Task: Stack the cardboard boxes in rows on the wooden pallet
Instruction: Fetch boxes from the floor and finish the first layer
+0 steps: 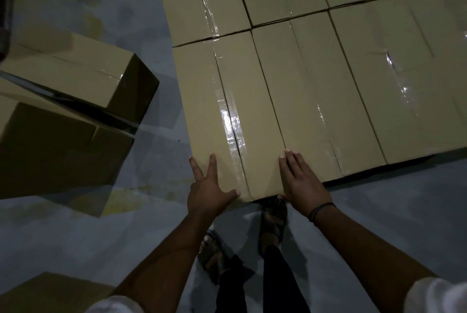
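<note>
From my feed, the corner box (227, 110) is plain tan cardboard, long and narrow, with its top flaps sealed by a glossy strip of clear tape (232, 120) along the middle seam. It sits at the near left end of the stacked boxes (366, 72), flush against its neighbour on the right and the row behind, tops level. I cannot make out the pallet beneath them, only a dark gap. The left hand (209, 186) lies open with its fingers spread over the box's near left corner and the thumb along the near edge. The right hand (300, 181), a dark band (321, 209) at its wrist, rests flat with straight fingers at the near right corner. Every box is taped closed, so the contents are hidden. Three loose boxes (75, 70) lie on the grey floor (379, 211) to the left.
</note>
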Demonstrator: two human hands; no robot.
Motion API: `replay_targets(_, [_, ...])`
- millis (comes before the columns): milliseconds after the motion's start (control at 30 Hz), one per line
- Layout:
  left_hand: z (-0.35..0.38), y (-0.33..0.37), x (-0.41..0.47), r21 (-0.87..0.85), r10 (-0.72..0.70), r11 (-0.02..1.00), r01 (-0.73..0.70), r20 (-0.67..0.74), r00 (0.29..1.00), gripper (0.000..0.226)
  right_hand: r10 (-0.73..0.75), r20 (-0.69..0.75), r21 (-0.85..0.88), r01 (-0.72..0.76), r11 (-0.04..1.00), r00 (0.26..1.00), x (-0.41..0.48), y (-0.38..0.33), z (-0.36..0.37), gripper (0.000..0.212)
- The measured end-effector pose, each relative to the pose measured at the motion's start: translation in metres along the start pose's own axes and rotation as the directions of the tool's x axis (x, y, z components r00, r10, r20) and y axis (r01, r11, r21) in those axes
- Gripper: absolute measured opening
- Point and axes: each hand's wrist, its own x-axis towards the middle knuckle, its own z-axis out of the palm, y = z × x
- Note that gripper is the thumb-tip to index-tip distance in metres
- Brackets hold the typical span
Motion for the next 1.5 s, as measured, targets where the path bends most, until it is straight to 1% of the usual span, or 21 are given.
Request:
replay_targets(167, [0.000, 0.001, -0.001, 0.020, -0.007, 1.000, 0.007, 0.017, 1.000, 0.128, -0.001, 0.000, -0.020, 0.001, 1.000, 1.000, 0.002, 0.001, 0.004, 0.099])
replay_targets(300, [-0.007, -0.002, 0.002, 0.010, 0.006, 1.000, -0.007, 0.059, 0.998, 0.130, 0.022, 0.072, 0.006, -0.023, 1.000, 0.997, 0.005, -0.003, -0.005, 0.116])
replay_targets(400, [-0.018, 0.000, -0.004, 0.034, 0.026, 0.999, -0.028, 0.067, 0.997, 0.120, 0.054, 0.152, 0.018, -0.058, 0.998, 0.987, -0.001, -0.011, -0.020, 0.132])
replay_targets(467, [-0.027, 0.003, -0.017, 0.037, 0.051, 0.998, -0.051, 0.024, 0.998, 0.113, 0.080, 0.174, 0.050, -0.090, 0.995, 0.982, -0.010, -0.018, -0.033, 0.133])
replay_targets(567, [-0.041, 0.011, -0.048, -0.026, 0.062, 0.998, -0.062, -0.025, 0.998, 0.106, 0.123, 0.142, 0.137, -0.142, 0.980, 0.982, -0.032, -0.037, -0.056, 0.126])
replay_targets(667, [-0.057, 0.018, -0.089, -0.030, 0.070, 0.997, -0.070, -0.019, 0.997, 0.100, 0.120, 0.108, 0.206, -0.140, 0.968, 0.987, -0.054, -0.063, -0.085, 0.117])
replay_targets(767, [-0.069, 0.021, -0.129, -0.104, 0.112, 0.988, -0.114, -0.021, 0.993, 0.094, 0.091, 0.056, 0.237, -0.102, 0.966, 0.994, -0.074, -0.088, -0.116, 0.109])
replay_targets(867, [-0.086, 0.017, -0.167, -0.133, 0.156, 0.978, -0.161, -0.049, 0.987, 0.091, 0.054, 0.005, 0.242, -0.054, 0.969, 0.999, -0.096, -0.116, -0.147, 0.104])
replay_targets(1067, [-0.129, -0.002, -0.240, -0.240, 0.156, 0.952, -0.192, -0.160, 0.975, 0.083, -0.049, -0.094, 0.231, 0.070, 0.970, 0.994, -0.137, -0.178, -0.192, 0.096])
replay_targets(1167, [-0.149, -0.027, -0.274, -0.302, 0.119, 0.937, -0.179, -0.204, 0.972, 0.082, -0.077, -0.137, 0.227, 0.107, 0.968, 0.988, -0.157, -0.206, -0.207, 0.091])
replay_targets(1233, [-0.158, -0.048, -0.294, -0.333, 0.077, 0.931, -0.154, -0.231, 0.970, 0.081, -0.079, -0.165, 0.237, 0.117, 0.965, 0.983, -0.167, -0.224, -0.215, 0.087])
replay_targets(1300, [-0.165, -0.069, -0.314, -0.347, 0.025, 0.930, -0.125, -0.280, 0.960, 0.079, -0.111, -0.187, 0.224, 0.153, 0.963, 0.976, -0.174, -0.241, -0.220, 0.084])
replay_targets(1400, [-0.166, -0.104, -0.343, -0.388, -0.084, 0.920, -0.051, -0.323, 0.943, 0.077, -0.226, -0.179, 0.156, 0.254, 0.954, 0.958, -0.182, -0.266, -0.222, 0.082])
replay_targets(1500, [-0.157, -0.133, -0.377, -0.446, -0.213, 0.895, 0.024, -0.378, 0.901, 0.075, -0.359, -0.155, 0.099, 0.377, 0.921, 0.920, -0.192, -0.290, -0.219, 0.079])
